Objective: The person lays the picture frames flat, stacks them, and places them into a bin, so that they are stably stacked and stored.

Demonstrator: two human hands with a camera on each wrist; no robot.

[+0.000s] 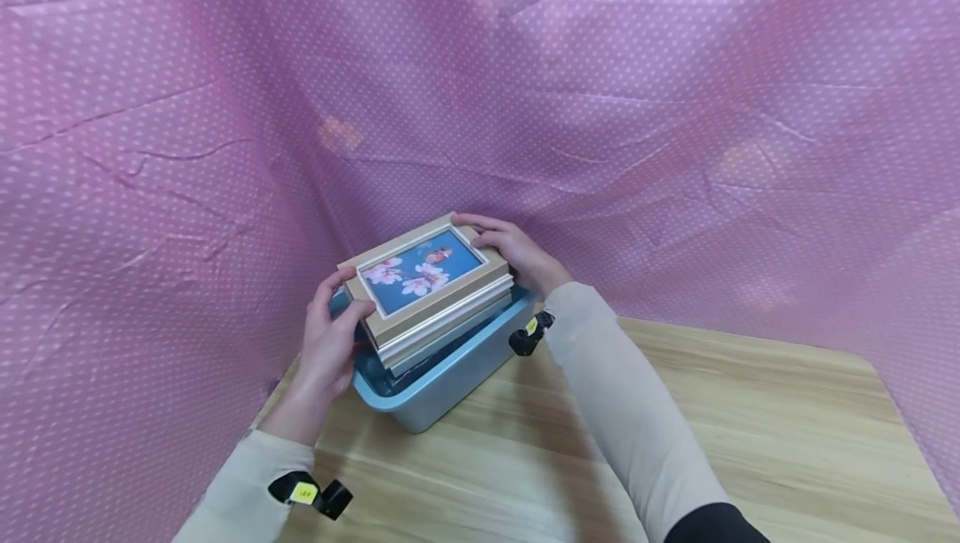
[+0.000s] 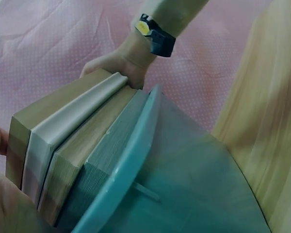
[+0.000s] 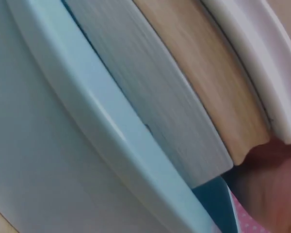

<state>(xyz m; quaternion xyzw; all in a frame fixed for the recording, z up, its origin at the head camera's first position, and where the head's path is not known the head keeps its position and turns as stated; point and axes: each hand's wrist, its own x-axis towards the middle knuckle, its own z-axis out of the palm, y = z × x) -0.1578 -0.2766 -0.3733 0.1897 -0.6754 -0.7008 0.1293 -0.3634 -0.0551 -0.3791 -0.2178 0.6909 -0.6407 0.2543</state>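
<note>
A stack of picture frames [image 1: 450, 321] sits tilted in the mouth of a light blue plastic bin [image 1: 457, 385]. Its top frame [image 1: 420, 272] is wood-coloured and shows pink blossoms and a bird on blue. My left hand [image 1: 330, 339] grips the stack's near left end, thumb and fingers on the top frame's edge. At the far right end, my right hand [image 1: 517, 251] holds it, fingers over the top. The left wrist view shows a silvery-white frame edge [image 2: 75, 116], with a wooden one and a grey one [image 2: 104, 141] nearest the bin's rim. The bin's inside is mostly hidden.
The bin stands on a light wood-grain table [image 1: 750, 410]. Pink polka-dot cloth [image 1: 600, 110] hangs close behind and to the left of it. A black strap device [image 1: 307, 493] is on the left wrist, another [image 1: 531, 333] on the right.
</note>
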